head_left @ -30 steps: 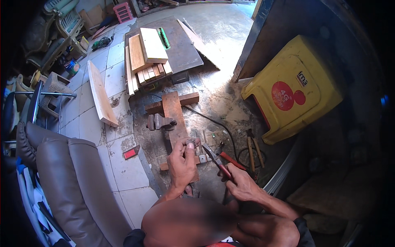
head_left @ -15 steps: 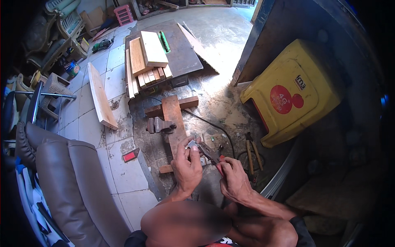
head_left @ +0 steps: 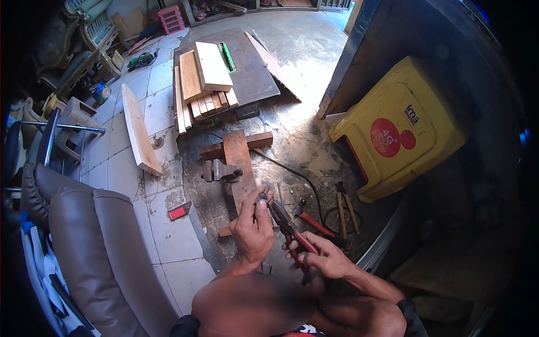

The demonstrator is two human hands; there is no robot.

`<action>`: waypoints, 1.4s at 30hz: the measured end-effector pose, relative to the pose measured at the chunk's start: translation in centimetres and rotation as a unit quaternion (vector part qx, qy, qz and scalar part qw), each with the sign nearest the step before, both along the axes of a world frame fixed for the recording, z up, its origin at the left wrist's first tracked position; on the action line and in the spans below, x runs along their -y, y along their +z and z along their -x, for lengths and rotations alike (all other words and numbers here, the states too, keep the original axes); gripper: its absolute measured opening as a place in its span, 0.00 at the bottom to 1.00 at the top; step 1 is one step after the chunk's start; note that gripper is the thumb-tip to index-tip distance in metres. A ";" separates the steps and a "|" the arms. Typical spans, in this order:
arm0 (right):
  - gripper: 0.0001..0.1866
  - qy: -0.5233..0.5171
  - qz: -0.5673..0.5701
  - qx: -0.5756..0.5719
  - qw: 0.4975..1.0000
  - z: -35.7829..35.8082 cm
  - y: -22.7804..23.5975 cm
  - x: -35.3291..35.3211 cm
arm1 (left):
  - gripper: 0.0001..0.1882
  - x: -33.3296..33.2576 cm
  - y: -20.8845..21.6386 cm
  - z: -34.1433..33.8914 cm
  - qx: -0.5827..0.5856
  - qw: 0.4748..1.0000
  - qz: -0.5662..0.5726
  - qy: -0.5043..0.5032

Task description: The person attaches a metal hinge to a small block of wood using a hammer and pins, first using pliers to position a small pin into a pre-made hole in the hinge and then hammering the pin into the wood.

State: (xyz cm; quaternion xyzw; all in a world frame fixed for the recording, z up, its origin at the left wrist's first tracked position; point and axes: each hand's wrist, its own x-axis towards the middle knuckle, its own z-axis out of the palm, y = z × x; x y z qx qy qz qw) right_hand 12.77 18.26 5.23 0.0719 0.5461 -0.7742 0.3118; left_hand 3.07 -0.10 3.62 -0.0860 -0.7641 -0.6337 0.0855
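Between the fingertips of my left hand [head_left: 251, 227] is a small dark metal piece [head_left: 261, 197], pinched; its exact kind is too small to make out. My right hand [head_left: 327, 255] grips a pair of pliers [head_left: 306, 242] by red handles, which stand apart. The plier jaws point up and left, close beside the left fingers; whether they touch the metal piece cannot be told. Just beyond both hands lies a wooden bench board [head_left: 237, 151], with a metal vise [head_left: 220, 171] on its left side.
On the floor to the right lie a hammer [head_left: 315, 223] with an orange-red handle, pincers [head_left: 348, 210] and a black cable [head_left: 303, 175]. A yellow plastic stool [head_left: 412, 121] lies tipped at right. Timber pieces [head_left: 210, 67] rest on a low table [head_left: 252, 78]. A brown cushioned seat [head_left: 112, 241] stands left.
The plier handles have spread apart and my right fingers have loosened around them. The pliers have shifted slightly, uncovering the hammer. The small piece has turned in my left fingers.
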 end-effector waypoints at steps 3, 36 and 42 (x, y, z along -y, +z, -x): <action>0.17 -0.013 0.161 0.053 0.985 0.0 0.1 -0.2 | 0.15 -0.1 -0.1 -0.1 0.004 0.999 -0.035 -0.024; 0.18 -0.067 0.307 0.202 0.928 0.5 1.9 0.4 | 0.10 1.2 -0.5 0.1 -0.094 0.989 0.117 -0.013; 0.21 -0.072 0.271 0.197 0.939 0.6 2.3 0.4 | 0.10 1.4 -0.1 0.3 -0.099 0.982 0.162 -0.028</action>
